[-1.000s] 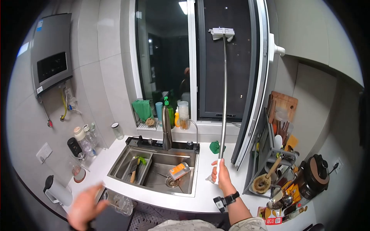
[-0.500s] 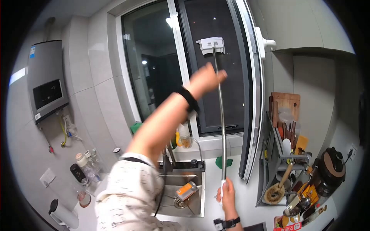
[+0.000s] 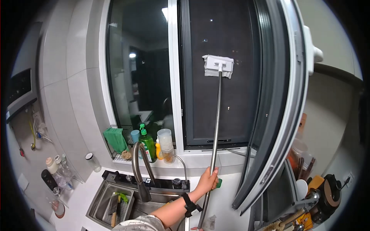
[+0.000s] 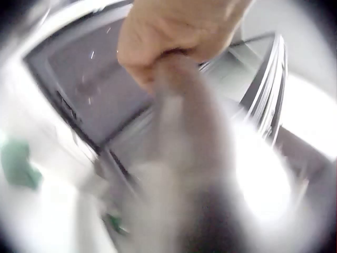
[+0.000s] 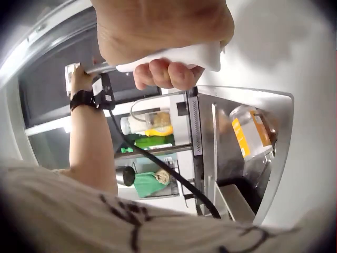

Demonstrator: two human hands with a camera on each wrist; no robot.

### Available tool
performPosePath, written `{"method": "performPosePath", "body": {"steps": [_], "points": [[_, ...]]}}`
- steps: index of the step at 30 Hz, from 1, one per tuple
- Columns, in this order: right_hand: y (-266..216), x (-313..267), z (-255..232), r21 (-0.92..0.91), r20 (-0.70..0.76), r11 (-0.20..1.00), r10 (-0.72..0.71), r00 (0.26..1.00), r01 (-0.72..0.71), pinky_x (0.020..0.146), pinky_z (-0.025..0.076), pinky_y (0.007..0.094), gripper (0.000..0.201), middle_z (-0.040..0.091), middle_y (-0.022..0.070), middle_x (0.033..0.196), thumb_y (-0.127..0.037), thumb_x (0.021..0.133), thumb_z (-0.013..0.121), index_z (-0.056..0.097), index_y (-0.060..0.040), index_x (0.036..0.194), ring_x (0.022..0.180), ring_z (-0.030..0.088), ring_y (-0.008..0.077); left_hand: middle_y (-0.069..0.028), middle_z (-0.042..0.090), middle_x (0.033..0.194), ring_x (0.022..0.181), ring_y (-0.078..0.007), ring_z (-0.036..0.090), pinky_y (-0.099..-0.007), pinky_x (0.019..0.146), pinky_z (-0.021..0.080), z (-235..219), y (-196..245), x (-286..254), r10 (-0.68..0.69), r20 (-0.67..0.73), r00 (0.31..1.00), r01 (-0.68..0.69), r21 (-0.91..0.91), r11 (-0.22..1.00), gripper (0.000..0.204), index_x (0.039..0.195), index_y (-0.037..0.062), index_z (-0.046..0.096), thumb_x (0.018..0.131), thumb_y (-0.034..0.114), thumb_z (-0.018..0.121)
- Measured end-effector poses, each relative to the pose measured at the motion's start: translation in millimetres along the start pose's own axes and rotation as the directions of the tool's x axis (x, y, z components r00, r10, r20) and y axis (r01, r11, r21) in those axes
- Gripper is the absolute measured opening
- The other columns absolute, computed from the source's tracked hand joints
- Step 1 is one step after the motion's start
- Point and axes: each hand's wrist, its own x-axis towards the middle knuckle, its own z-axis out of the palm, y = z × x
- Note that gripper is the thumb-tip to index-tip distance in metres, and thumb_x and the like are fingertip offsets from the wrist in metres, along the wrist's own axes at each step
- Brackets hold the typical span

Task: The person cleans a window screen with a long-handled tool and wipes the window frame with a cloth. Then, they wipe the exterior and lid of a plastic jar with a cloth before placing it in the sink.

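A flat mop (image 3: 217, 123) with a long metal pole slants up to the window. Its white head (image 3: 219, 64), wrapped in a white cloth, lies against the dark window screen (image 3: 210, 104). My left hand (image 3: 207, 181) grips the pole low down, over the counter. In the left wrist view the same hand (image 4: 179, 29) is curled round the blurred pole (image 4: 184, 121). My right hand (image 5: 166, 26) holds the white handle (image 5: 195, 57) at the pole's lower end, fingers wrapped round it. Only a bit of it shows at the head view's bottom edge.
An open window sash (image 3: 279, 104) juts inward at the right. On the sill stand a green soap bottle (image 3: 147, 144) and a clear container (image 3: 165, 144). The sink tap (image 3: 140, 169) rises left of my forearm. A carton (image 5: 254, 132) lies in the sink.
My left hand came up from the lower left, reached across to the pole and now grips it lower down. The mop head has shifted lower on the screen; my right hand still holds the handle.
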Motion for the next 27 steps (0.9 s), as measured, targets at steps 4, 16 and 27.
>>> {"method": "performPosePath", "body": {"steps": [4, 16, 27], "points": [[20.3, 34.1, 15.0, -0.104, -0.073, 0.992, -0.084, 0.994, 0.076, 0.036, 0.029, 0.024, 0.046, 0.04, 0.0007, 0.051, -0.045, 0.094, 0.033, 0.051, -0.0065, 0.076, 0.039, 0.037, 0.01, -0.0009, 0.043, 0.054, 0.041, -0.0104, 0.042, -0.0261, 0.039, 0.036, 2.5, 6.8, 52.8, -0.159, 0.248, 0.956, 0.203, -0.163, 0.965, 0.027, 0.097, 0.0019, 0.044, 0.093, 0.029, 0.045], [44.4, 36.7, -15.4, -0.805, 0.236, 0.293, -0.64, 0.732, 0.516, 0.079, 0.036, 0.0451, 0.044, 0.054, 0.0204, 0.092, -0.039, 0.093, 0.034, 0.051, -0.0006, 0.107, 0.084, 0.051, 0.0327, -0.0137, 0.053, 0.054, 0.039, -0.0234, 0.053, -0.034, 0.038, 0.042, -22.1, 21.2, 28.4, -0.281, 0.379, 0.882, 0.315, -0.027, 0.949, 0.028, 0.099, -0.0025, 0.038, 0.091, 0.023, 0.045], [-221.1, 48.1, 68.1, 0.122, 0.283, 0.992, -0.055, 0.958, 0.021, 0.036, 0.031, 0.0276, 0.047, 0.038, 0.0026, 0.046, -0.044, 0.094, 0.031, 0.046, -0.0035, 0.076, 0.036, 0.038, 0.0135, -0.0084, 0.048, 0.051, 0.039, -0.0179, 0.051, -0.032, 0.037, 0.042, -19.4, 114.5, 188.4, -0.005, 0.174, 0.985, 0.017, -0.066, 0.998, 0.027, 0.083, 0.0007, 0.038, 0.092, 0.025, 0.044]]}}
